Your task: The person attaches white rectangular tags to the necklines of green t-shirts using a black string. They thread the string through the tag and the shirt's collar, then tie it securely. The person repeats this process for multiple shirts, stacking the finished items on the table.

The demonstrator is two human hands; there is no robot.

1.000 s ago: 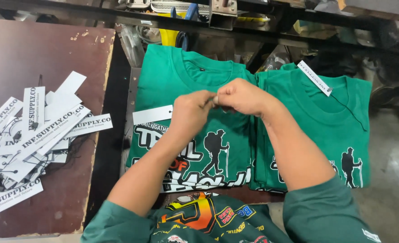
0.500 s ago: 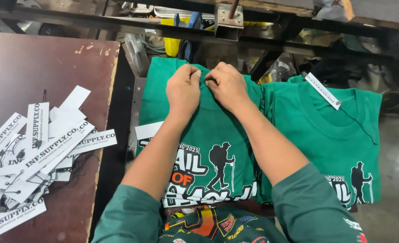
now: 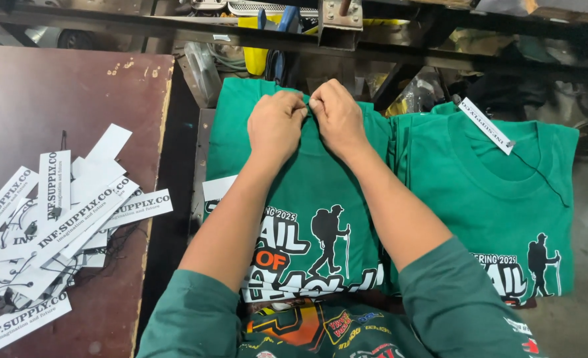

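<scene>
A folded green T-shirt [image 3: 307, 199] with a white and orange hiker print lies in front of me. My left hand [image 3: 275, 126] and my right hand [image 3: 337, 119] meet at its collar, fingers pinched together on the neck edge. What is between the fingertips is too small to tell. A second folded green T-shirt [image 3: 499, 199] lies to the right, with a long white paper tag [image 3: 484, 126] hanging from its collar on a thin string.
A brown table [image 3: 62, 99] on the left holds a loose pile of several white paper tags with black strings [image 3: 55, 219]. A dark metal frame [image 3: 174, 30] with tools and clutter runs across the back. One white tag [image 3: 217, 189] pokes out under the near shirt's left edge.
Both hands have moved up from the shirt's chest to its collar, and stay pinched together there. The view has shifted closer over the shirts.
</scene>
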